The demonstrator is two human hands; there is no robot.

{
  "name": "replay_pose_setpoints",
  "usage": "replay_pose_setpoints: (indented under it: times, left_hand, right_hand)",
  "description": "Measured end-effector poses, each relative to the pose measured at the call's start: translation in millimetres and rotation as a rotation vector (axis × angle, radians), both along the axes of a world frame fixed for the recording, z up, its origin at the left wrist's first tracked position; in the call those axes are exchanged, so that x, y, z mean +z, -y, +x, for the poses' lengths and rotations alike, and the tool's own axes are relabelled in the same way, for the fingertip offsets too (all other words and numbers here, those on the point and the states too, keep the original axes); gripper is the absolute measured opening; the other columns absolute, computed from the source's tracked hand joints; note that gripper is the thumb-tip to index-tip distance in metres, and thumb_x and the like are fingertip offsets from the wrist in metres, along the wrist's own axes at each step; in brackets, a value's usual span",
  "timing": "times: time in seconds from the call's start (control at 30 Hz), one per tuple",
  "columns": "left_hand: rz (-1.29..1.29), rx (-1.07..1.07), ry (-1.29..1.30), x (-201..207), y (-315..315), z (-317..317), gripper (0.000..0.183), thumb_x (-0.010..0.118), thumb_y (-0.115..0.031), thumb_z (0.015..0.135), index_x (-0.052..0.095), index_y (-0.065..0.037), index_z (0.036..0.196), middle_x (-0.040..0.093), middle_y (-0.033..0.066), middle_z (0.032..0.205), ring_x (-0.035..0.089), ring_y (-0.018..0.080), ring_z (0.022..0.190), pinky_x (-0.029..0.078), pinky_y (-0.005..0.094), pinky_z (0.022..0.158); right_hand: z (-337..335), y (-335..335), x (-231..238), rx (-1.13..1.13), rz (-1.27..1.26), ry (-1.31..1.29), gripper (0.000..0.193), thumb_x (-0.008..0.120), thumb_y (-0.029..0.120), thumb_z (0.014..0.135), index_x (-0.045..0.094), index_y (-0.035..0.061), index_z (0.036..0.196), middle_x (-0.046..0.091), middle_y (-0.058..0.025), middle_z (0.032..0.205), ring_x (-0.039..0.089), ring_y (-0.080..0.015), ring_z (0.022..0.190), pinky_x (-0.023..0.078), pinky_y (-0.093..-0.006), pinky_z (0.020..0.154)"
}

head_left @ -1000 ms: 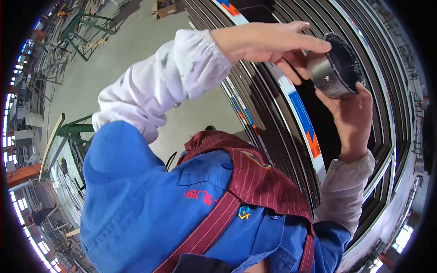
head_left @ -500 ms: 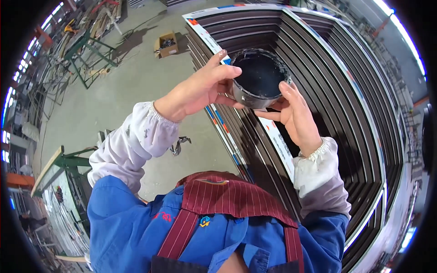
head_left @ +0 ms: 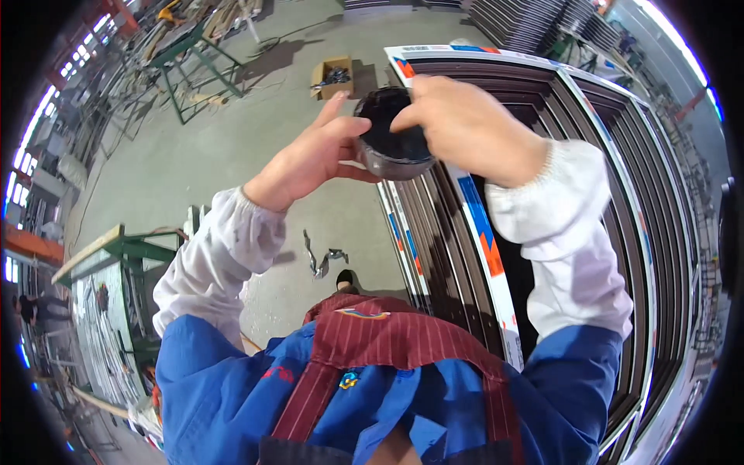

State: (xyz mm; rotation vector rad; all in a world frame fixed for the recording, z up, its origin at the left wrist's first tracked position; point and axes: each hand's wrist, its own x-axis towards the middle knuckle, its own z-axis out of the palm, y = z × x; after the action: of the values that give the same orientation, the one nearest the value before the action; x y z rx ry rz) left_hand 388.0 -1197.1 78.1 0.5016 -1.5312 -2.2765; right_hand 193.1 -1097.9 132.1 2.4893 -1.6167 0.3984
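A round, dark tub [head_left: 397,164] with a blackish inside is held up in front of me, its opening facing up toward me. My left hand [head_left: 329,147] grips its left side, thumb at the rim and fingers underneath. Across the right part of the rim lies my right hand [head_left: 465,124], back upward. Its thumb reaches over the opening while the other fingers curl out of sight at the far edge; it appears closed on the tub. Below and to the right are stacked dark brown frames [head_left: 535,225] with white, blue and orange film along their edges.
A cardboard box [head_left: 315,80] with dark small parts stands on the grey floor. Crumpled strips [head_left: 318,263] lie near my foot. A green-legged workbench [head_left: 116,244] is on the left, a green stand [head_left: 190,58] farther off. More stacked frames [head_left: 515,31] stand at the back.
The tub has moved left in view, with my left hand still on it. My right hand has gone from its lower right side to over the rim. The view has shifted, showing my foot.
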Motion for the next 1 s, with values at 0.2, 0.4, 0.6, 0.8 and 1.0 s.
replay_pose_setpoints:
  times: [0.2,0.4,0.6,0.8,1.0]
  left_hand:
    - [-0.085,-0.049,0.05,7.8,78.8,-25.9,0.063,0.046,-0.031,0.092,0.016,-0.017,0.144,0.05,0.0107,0.126,0.059,0.0243,0.102,0.052,0.0424,0.084]
    - [-0.045,-0.128,-0.018,10.9,162.3,-73.2,0.058,0.046,-0.033,0.092,0.023,-0.016,0.143,0.047,0.0098,0.132,0.058,0.0257,0.108,0.052,0.0414,0.085]
    - [-0.031,-0.091,-0.09,9.4,210.1,-127.8,0.052,0.046,-0.034,0.093,0.034,-0.011,0.138,0.051,0.0117,0.131,0.057,0.0247,0.11,0.05,0.0429,0.089]
    - [0.013,-0.052,-0.003,8.8,244.4,-161.0,0.05,0.047,-0.037,0.093,0.045,-0.004,0.131,0.057,0.0127,0.124,0.058,0.0254,0.109,0.051,0.0413,0.088]
    - [-0.057,-0.021,0.026,9.3,263.8,-172.8,0.054,0.046,-0.037,0.092,0.04,-0.004,0.135,0.053,0.0145,0.129,0.058,0.0273,0.109,0.054,0.0406,0.084]
  right_hand:
    - [-16.8,73.5,3.4,-0.134,0.103,0.19,0.016,0.051,0.0,0.068,0.067,0.0032,0.07,0.055,-0.014,0.069,0.058,-0.032,0.076,0.045,-0.0398,0.065]
    - [-117.7,86.1,3.8,-0.253,0.114,1.136,0.028,0.044,-0.003,0.082,0.068,-0.0009,0.096,0.066,-0.0048,0.095,0.054,-0.0111,0.08,0.041,-0.0222,0.065]
    - [-318.8,68.7,-122.2,-0.889,0.096,1.294,0.047,0.045,-0.002,0.081,0.057,0.0102,0.126,0.066,-0.0111,0.105,0.061,-0.0172,0.08,0.047,-0.0243,0.068]
    - [-451.4,120.8,-235.8,-1.384,-0.365,0.704,0.069,0.046,0.002,0.082,0.027,0.0207,0.146,0.061,-0.0266,0.109,0.062,-0.0369,0.099,0.048,-0.0415,0.084]
    - [-484.6,161.6,-204.4,-1.626,-0.125,0.901,0.088,0.048,0.005,0.078,0.003,0.0309,0.149,0.063,-0.0273,0.103,0.062,-0.0383,0.099,0.046,-0.044,0.089]
